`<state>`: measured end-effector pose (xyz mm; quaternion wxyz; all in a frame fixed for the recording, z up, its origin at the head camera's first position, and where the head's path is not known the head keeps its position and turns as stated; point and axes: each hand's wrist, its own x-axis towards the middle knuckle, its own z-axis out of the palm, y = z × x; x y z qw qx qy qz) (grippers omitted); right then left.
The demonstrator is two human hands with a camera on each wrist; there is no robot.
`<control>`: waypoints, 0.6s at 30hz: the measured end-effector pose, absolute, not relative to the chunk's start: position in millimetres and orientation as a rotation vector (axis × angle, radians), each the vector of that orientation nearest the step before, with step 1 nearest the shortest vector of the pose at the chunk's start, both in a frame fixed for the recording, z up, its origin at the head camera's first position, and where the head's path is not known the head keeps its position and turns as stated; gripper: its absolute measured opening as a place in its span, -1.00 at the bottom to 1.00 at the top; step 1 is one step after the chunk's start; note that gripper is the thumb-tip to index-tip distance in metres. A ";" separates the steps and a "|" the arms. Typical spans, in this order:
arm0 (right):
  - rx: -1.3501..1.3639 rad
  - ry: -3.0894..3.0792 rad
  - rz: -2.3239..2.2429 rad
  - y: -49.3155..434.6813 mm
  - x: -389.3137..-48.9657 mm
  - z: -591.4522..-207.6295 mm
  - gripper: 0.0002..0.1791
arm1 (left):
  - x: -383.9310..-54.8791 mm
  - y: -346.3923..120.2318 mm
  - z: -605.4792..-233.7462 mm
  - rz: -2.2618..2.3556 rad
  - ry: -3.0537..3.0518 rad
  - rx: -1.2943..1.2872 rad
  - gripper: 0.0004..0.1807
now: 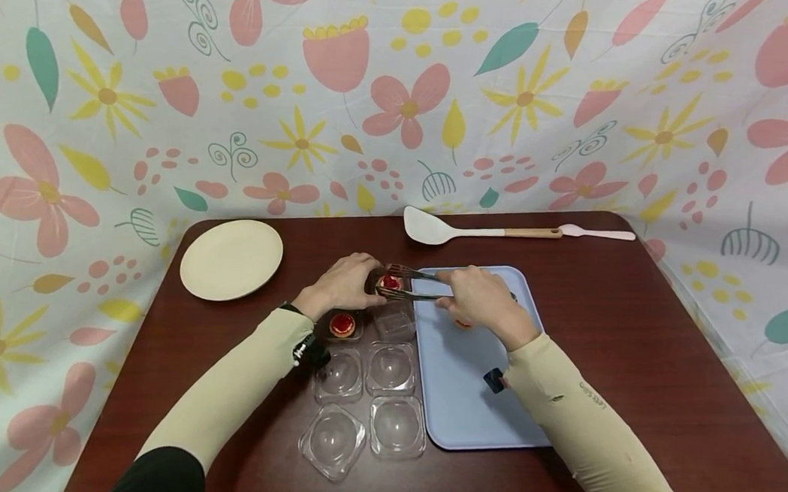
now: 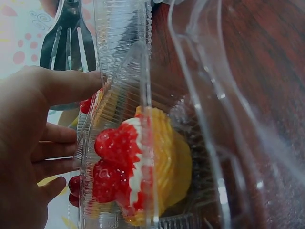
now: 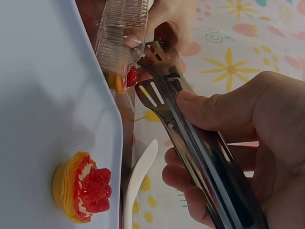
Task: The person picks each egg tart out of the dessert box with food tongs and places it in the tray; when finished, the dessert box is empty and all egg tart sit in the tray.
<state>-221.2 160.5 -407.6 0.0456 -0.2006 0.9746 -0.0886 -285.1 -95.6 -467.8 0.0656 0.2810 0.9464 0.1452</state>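
My left hand (image 1: 347,282) holds the edge of a clear plastic container (image 3: 123,36) at the back of the group. Inside it sits a red-topped tart (image 1: 389,282), mostly hidden by the container wall in the right wrist view. My right hand (image 1: 488,301) grips metal serving tongs (image 3: 190,138), thumb on one side and fingers curled round the other. The tongs' slotted tips are spread apart beside that tart. Nearer to me, another tart (image 2: 157,167) with red fruit and white cream sits in its own clear container, close below my left wrist.
A blue tray (image 1: 455,400) lies on the right with a tart (image 3: 86,191) on it. Several clear containers (image 1: 333,442) stand left of it. A cream plate (image 1: 230,260) is at back left, a white spatula (image 1: 429,227) and a small pink-white utensil (image 1: 598,233) along the back.
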 end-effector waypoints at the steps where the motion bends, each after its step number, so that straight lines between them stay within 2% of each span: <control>1: -0.617 2.981 -0.264 159.9 -221.0 -407.7 -0.43 | -284.7 -95.4 -467.3 0.438 2.852 0.841 -0.21; 9: -0.633 3.038 -0.137 153.9 -220.6 -409.4 -0.67 | -283.8 -94.1 -465.4 0.428 2.838 0.793 -0.17; 18: -0.686 3.059 -0.089 148.9 -222.0 -409.0 -0.76 | -286.3 -93.7 -467.4 0.430 2.857 0.823 -0.19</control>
